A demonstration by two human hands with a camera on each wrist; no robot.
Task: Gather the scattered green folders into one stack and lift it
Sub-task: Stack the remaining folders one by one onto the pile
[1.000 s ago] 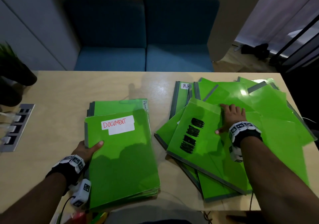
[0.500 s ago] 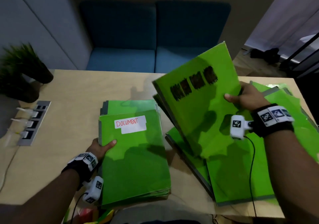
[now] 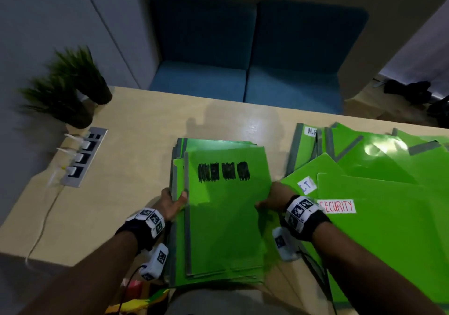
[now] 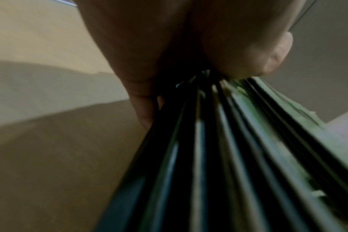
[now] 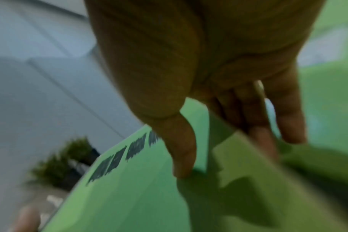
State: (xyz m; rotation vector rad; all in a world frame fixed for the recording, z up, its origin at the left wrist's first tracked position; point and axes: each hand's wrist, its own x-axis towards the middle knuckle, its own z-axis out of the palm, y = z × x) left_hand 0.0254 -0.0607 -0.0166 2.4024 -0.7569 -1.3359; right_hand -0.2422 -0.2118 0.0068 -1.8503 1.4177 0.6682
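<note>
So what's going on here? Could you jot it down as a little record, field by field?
stack: green folders in front of the person, top one with scribbled-out black marks
left hand: grips the stack's left edge
right hand: thumb on the top folder's right edge
loose folders: spread at right, labels H.R, I.T, SECURITY
table: light wood
plants: far left

Right hand [image 3: 275, 199] fingers hidden under the blurred top folder [image 3: 226, 212].

Potted plants [image 3: 70, 91] beside a power strip [image 3: 82, 156]; blue sofa [image 3: 245, 54] behind.
</note>
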